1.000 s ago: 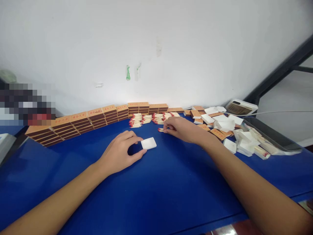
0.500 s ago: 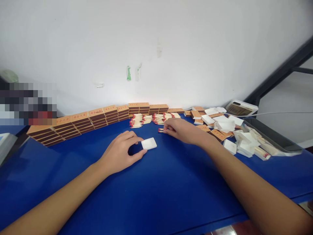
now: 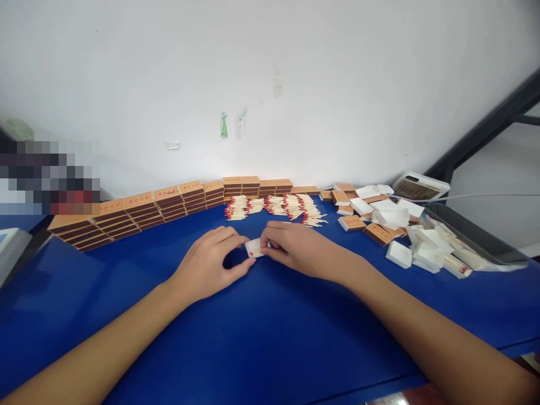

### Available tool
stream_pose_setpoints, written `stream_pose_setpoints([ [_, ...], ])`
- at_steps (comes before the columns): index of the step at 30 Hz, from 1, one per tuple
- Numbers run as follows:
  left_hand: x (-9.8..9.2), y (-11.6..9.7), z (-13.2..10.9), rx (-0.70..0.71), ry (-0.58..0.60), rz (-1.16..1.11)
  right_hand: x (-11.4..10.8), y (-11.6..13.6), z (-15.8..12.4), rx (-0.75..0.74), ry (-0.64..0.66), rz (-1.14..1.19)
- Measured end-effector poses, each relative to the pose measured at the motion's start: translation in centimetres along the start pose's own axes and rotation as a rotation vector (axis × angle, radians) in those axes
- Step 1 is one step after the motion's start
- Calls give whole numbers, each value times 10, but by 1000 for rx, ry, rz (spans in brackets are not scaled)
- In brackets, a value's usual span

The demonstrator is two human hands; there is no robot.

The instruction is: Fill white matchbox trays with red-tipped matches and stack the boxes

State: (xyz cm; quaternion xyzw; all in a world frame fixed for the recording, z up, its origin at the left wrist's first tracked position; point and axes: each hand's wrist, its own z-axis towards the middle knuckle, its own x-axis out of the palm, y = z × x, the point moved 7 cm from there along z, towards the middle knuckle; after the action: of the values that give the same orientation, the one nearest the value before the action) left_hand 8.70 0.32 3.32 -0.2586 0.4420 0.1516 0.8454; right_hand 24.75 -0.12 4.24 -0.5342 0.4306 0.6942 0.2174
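Note:
A small white matchbox tray [image 3: 253, 247] lies on the blue table [image 3: 270, 337] between my two hands. My left hand [image 3: 208, 261] pinches its left end with thumb and forefinger. My right hand [image 3: 291, 247] is closed on a small bunch of red-tipped matches and presses them into the tray; their red heads show at the tray's left end. Behind the hands lie loose piles of matches [image 3: 274, 205] near the wall.
A row of stacked orange matchboxes [image 3: 139, 211] runs along the wall from left to centre. At right lies a heap of white trays and orange sleeves [image 3: 392, 219]. A white device with a cable [image 3: 419, 185] and a dark tray [image 3: 472, 233] sit at the far right.
My right hand has moved from the match pile back left to the white tray, carrying matches. My left hand has stayed on the tray.

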Motion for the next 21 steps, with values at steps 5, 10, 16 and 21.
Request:
stream_pose_setpoints([
  [5,0,-1,-1,12,-1,12,0,2,1,-18,-2,36],
  [10,0,-1,-1,15,-9,14,-22,-22,0,14,-133,77],
  [16,0,2,0,-25,-8,-31,-45,-76,-4,188,-234,-69],
  [21,0,3,-1,-38,-1,-42,-34,-78,0,191,-143,-46],
])
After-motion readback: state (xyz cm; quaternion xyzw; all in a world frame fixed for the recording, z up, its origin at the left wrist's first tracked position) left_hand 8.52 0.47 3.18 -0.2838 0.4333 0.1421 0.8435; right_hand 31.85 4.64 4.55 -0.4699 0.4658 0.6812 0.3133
